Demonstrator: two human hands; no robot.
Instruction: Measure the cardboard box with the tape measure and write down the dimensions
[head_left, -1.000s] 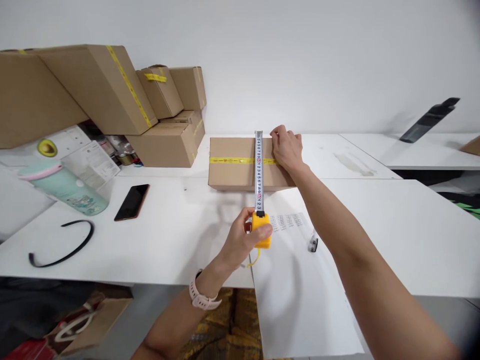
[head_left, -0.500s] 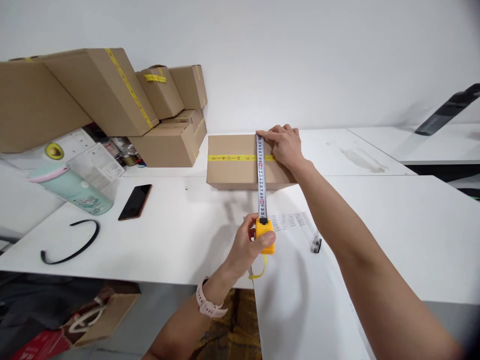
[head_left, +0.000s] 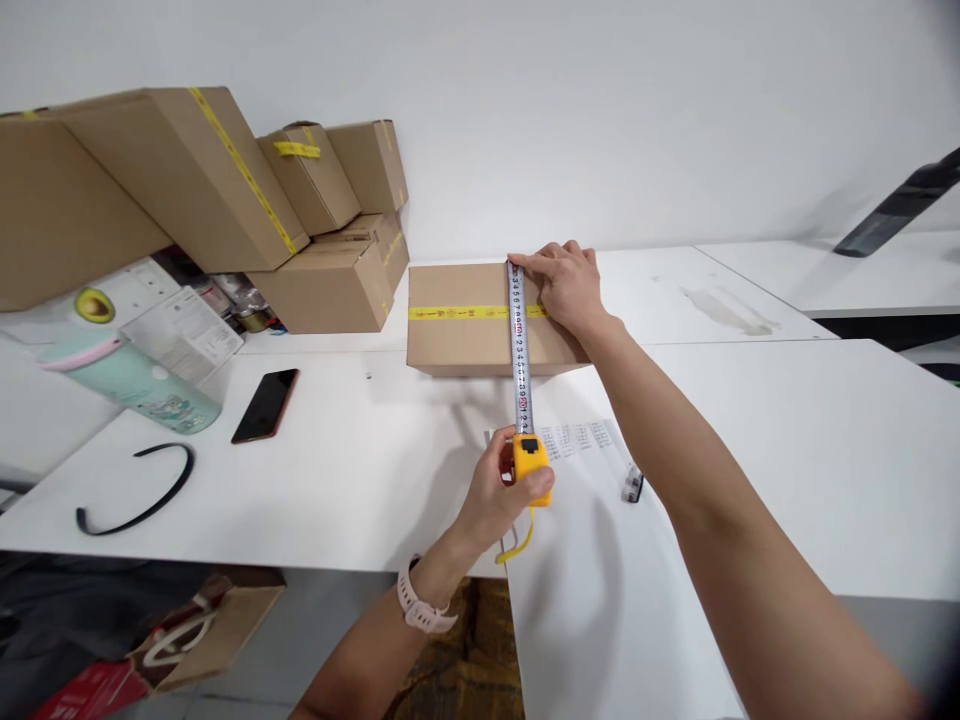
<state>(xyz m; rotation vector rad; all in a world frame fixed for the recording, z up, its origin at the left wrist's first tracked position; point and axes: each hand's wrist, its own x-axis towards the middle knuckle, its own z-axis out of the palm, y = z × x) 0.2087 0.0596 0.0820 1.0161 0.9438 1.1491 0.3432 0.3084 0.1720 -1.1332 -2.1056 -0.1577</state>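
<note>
A cardboard box (head_left: 457, 345) with yellow printed tape along its top sits near the wall. Across its top, front to back, runs the silver blade (head_left: 519, 350) of a tape measure. My left hand (head_left: 491, 495) is closed round the yellow tape measure case (head_left: 531, 470), in front of the box and apart from it. A yellow strap hangs below the case. My right hand (head_left: 566, 285) rests over the box's far right part, its index fingertip holding the blade's end at the far edge. The hand's other fingers are partly hidden behind that edge.
Several stacked cardboard boxes (head_left: 322, 285) stand at left. Near them are a mint tumbler (head_left: 135, 380), a phone (head_left: 265, 405) and a black headband (head_left: 187, 470). A written paper sheet (head_left: 577, 600) hangs over the table's front edge, with a small clear-and-black object (head_left: 634, 485) on it. A dark bottle (head_left: 900, 205) lies at right.
The camera view has shifted slightly. The yellow case has tipped a little, showing more of its top around the black lock. Both hands keep their hold, and the box stays put.
</note>
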